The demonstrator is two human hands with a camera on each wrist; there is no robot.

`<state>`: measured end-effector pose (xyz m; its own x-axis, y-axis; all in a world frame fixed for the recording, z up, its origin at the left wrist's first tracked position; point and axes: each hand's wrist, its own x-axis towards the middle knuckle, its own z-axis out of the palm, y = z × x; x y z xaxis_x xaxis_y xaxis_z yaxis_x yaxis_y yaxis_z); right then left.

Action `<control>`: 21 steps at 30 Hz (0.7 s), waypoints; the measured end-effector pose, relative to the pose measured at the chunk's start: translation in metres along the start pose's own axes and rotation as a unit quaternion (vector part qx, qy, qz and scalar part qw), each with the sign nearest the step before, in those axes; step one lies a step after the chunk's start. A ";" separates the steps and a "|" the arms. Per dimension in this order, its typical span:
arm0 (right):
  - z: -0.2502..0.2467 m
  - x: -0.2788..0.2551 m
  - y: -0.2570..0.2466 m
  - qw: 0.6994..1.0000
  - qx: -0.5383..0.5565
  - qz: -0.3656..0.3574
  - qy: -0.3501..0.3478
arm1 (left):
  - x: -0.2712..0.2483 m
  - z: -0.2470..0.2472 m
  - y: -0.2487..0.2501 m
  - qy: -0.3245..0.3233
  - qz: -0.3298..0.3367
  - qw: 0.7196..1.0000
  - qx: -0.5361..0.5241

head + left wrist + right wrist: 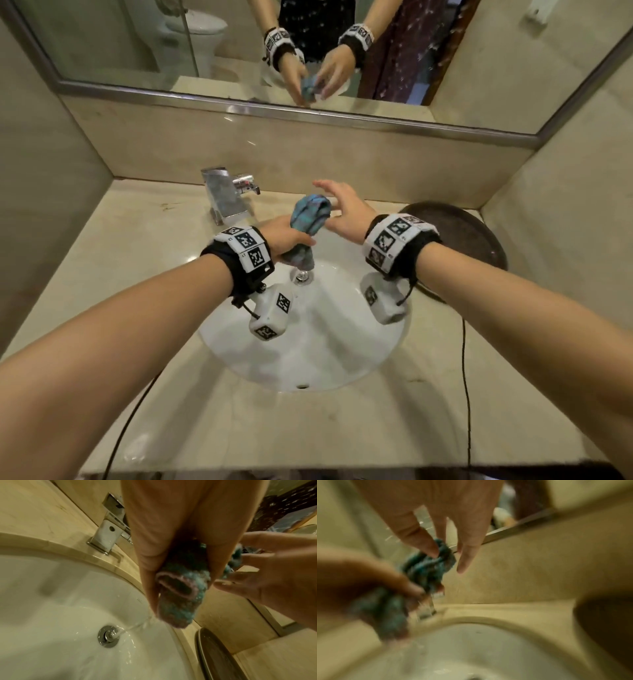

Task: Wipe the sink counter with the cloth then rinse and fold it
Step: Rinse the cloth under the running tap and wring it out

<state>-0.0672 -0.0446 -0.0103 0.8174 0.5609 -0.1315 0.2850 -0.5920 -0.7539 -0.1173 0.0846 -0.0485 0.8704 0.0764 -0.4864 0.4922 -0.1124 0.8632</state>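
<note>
A wet teal cloth [310, 214], twisted into a thick roll, is held upright over the white sink basin [325, 359]. My left hand [291, 240] grips it around the middle, fingers curled tight [147, 585]. A thin stream of water runs off the cloth's lower end [180, 601] toward the drain [108, 636]. My right hand [337, 205] is at the cloth's upper end with fingers spread and straight. In the blurred right wrist view its thumb tip [429, 549] touches the top of the cloth [428, 568].
A chrome faucet [226, 195] stands on the beige stone counter [137, 240] behind the basin, left of the hands. A dark round tray [455, 233] lies on the counter at right. The mirror [445, 85] and walls close in the back and sides. Thin black cables [466, 377] hang from both wrists.
</note>
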 end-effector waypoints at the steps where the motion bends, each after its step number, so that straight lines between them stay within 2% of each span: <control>1: 0.005 -0.003 0.009 0.992 -0.114 -0.038 -0.025 | 0.002 0.000 0.000 -0.015 -0.010 1.000 0.008; 4: 0.019 -0.004 0.029 0.937 -0.324 -0.110 -0.070 | 0.010 0.002 -0.002 -0.070 -0.017 0.994 0.076; 5: 0.021 -0.002 0.034 0.923 -0.360 -0.121 -0.063 | 0.012 0.004 -0.002 -0.083 -0.011 0.991 0.101; 8: 0.020 0.006 0.040 0.909 -0.397 -0.120 -0.038 | 0.018 0.012 -0.008 -0.095 0.005 0.979 0.182; 10: 0.021 0.010 0.040 0.887 -0.447 -0.104 -0.059 | 0.021 0.015 -0.013 -0.069 0.019 0.956 0.285; 12: 0.025 0.013 0.042 0.872 -0.475 -0.096 -0.074 | 0.023 0.016 -0.017 -0.046 0.036 0.919 0.391; 16: 0.033 0.013 0.048 0.873 -0.471 -0.071 -0.107 | 0.030 0.018 -0.020 -0.042 0.058 0.853 0.517; 19: 0.040 0.014 0.053 0.879 -0.456 -0.038 -0.136 | 0.036 0.018 -0.026 -0.050 0.076 0.824 0.559; 21: 0.045 0.018 0.059 0.894 -0.425 -0.011 -0.141 | 0.039 0.018 -0.029 -0.047 0.084 0.812 0.575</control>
<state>-0.0580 -0.0440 -0.0860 0.6822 0.6299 -0.3712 0.6749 -0.7378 -0.0116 -0.0970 0.0731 -0.0951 0.8967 -0.1068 -0.4296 0.0031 -0.9689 0.2473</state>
